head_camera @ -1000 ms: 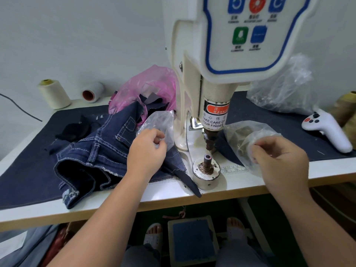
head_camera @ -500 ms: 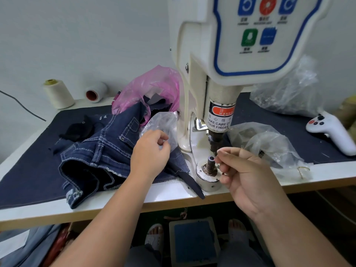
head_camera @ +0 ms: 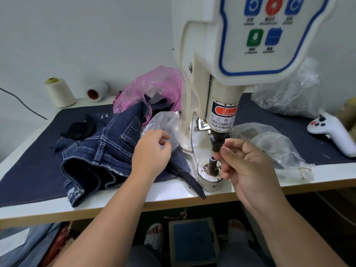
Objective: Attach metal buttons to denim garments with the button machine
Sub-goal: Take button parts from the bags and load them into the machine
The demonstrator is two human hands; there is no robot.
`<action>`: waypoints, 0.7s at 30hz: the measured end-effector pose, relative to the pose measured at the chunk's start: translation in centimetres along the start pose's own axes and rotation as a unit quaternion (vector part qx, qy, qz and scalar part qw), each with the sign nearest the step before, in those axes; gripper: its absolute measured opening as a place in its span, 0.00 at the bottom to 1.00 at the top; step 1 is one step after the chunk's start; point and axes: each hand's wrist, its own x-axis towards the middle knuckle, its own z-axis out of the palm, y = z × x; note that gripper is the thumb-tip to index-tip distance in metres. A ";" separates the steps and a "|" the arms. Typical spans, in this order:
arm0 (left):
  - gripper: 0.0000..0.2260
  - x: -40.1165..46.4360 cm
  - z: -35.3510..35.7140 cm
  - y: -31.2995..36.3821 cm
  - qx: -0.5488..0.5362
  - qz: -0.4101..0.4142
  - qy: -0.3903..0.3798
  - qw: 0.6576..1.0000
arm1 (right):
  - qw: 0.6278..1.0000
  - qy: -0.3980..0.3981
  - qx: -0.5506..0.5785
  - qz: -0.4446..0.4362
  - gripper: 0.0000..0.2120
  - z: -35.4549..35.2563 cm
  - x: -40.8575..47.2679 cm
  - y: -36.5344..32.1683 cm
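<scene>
Head view: right hand (head_camera: 248, 168) is held pinched at the button machine (head_camera: 221, 78) punch tip, close above the lower die (head_camera: 211, 167); any button is hidden. Left hand (head_camera: 152, 151) pinches a clear bag (head_camera: 163, 122) over the denim garment (head_camera: 100, 155), near the worktop (head_camera: 134, 201) front edge.
</scene>
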 end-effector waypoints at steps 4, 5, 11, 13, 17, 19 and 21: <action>0.05 0.0 0.0 0.0 -0.001 -0.001 -0.001 1.000 | 0.999 -0.002 -0.026 -0.022 0.09 -0.1 0.0 0.0; 0.05 0.0 -0.1 0.1 -0.003 -0.001 -0.001 1.000 | 0.999 0.004 -0.030 -0.022 0.10 -0.1 0.0 0.0; 0.06 -0.1 -0.1 0.2 -0.003 -0.001 -0.002 1.000 | 0.998 0.006 -0.065 -0.025 0.13 0.0 0.2 0.1; 0.05 -0.1 -0.2 0.1 -0.003 -0.001 -0.003 1.000 | 0.998 -0.005 -0.058 -0.027 0.13 -0.1 0.4 -0.1; 0.05 0.0 -0.1 0.1 -0.003 0.000 -0.003 1.000 | 0.999 -0.024 -0.040 -0.025 0.15 -0.3 0.6 0.0; 0.05 0.0 -0.1 0.1 -0.005 0.000 -0.002 1.000 | 0.998 -0.027 -0.038 -0.031 0.15 -0.1 0.6 0.2; 0.05 -0.1 -0.1 0.1 -0.005 0.001 -0.001 1.000 | 0.999 -0.019 -0.027 -0.035 0.15 0.0 0.7 0.5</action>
